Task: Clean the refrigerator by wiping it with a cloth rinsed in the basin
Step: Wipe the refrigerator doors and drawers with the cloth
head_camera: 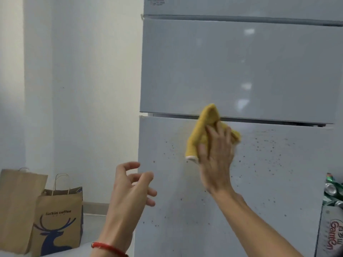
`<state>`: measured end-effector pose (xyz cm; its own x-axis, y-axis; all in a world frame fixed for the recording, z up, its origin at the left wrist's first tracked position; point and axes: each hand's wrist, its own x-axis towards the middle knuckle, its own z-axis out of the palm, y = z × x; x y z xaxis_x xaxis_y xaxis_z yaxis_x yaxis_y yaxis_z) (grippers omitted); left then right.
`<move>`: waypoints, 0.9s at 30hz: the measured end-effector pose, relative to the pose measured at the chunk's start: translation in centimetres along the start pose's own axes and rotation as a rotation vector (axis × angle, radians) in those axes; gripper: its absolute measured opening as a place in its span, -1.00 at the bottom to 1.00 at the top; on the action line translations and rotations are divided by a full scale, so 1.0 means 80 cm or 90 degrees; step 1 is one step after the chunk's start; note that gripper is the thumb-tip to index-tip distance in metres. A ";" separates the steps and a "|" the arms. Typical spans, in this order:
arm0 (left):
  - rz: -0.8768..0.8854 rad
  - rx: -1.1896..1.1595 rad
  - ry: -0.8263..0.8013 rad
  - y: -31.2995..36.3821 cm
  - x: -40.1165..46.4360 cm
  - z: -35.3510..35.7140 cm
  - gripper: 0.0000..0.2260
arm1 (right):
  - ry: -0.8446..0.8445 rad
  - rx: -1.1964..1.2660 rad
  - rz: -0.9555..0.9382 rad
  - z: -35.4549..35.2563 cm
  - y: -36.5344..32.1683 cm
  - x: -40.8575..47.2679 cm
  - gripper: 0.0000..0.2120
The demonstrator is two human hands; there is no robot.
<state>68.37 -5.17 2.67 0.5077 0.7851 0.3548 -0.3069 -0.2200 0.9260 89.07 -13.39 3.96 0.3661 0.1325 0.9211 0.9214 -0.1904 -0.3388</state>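
Your right hand (216, 156) presses the yellow cloth (202, 132) flat-fingered against the fridge (241, 71), just below the door gap; your left hand (130, 190) hovers loosely curled, holding nothing, at seven o'clock; dark specks remain at four and eight o'clock, so most wiping looks undone.

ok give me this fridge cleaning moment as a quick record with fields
right hand: right hand presses the yellow cloth flat on the refrigerator
cloth position: top of the lower door, across the gap below the middle door
left hand: left hand raised, fingers loosely curled, holding nothing
dirt: dark specks over the lower door
beside: two paper bags on the left
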 end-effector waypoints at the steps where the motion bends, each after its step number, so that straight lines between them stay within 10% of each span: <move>1: -0.007 -0.011 0.007 -0.003 0.006 -0.009 -0.75 | -0.044 -0.120 -0.063 0.024 0.005 0.008 -0.44; 12: -0.027 -0.041 0.024 -0.032 0.033 -0.050 -0.74 | -0.140 -0.414 -0.372 0.145 -0.077 0.057 -0.31; 21: 0.010 -0.073 -0.097 -0.049 0.021 -0.006 -0.64 | 0.033 -0.498 -0.111 -0.070 0.104 0.063 -0.41; 27: 0.009 -0.068 -0.143 -0.053 0.012 0.025 -0.60 | 0.142 -0.408 -0.052 -0.006 0.046 0.062 -0.51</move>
<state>71.76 -4.59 -0.68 0.6654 0.6313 0.3984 -0.3920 -0.1586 0.9062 94.21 -13.94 7.37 0.1997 -0.0199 0.9797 0.6604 -0.7359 -0.1496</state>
